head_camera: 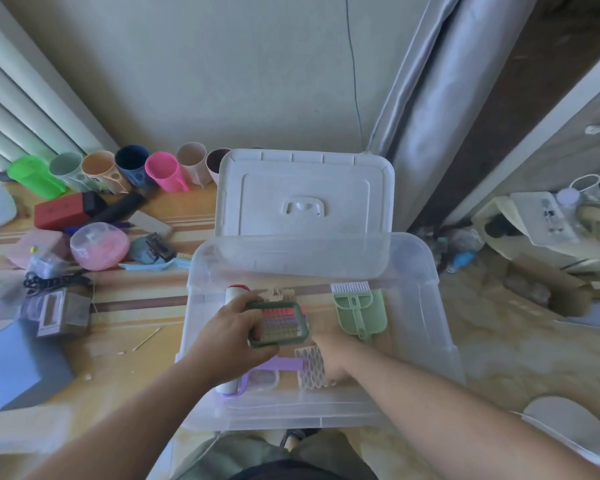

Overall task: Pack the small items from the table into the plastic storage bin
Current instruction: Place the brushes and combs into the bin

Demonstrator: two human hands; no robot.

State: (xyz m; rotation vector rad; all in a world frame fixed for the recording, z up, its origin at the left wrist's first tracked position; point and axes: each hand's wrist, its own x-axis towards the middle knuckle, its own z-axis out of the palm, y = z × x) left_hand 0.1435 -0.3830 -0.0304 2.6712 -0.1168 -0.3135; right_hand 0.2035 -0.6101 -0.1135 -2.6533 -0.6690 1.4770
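A clear plastic storage bin (426, 292) stands in front of me, its white lid (305, 195) propped upright at the back. My left hand (232, 334) grips a dark green framed grid tool (278, 323) over the bin's left half. My right hand (329, 355) is down inside the bin, touching a white honeycomb-patterned piece (310, 370); how its fingers lie is unclear. Also in the bin are a green dustpan with a white brush (359, 310), a purple-handled lint roller (250, 375) and a white roll with a red end (236, 292).
The table to the left holds a row of coloured cups (129, 168), a red box (59, 211), a pink round container (99, 245), a blue brush (156, 265), a grey box (21, 362) and a black cord (49, 282). A beige floor lies to the right.
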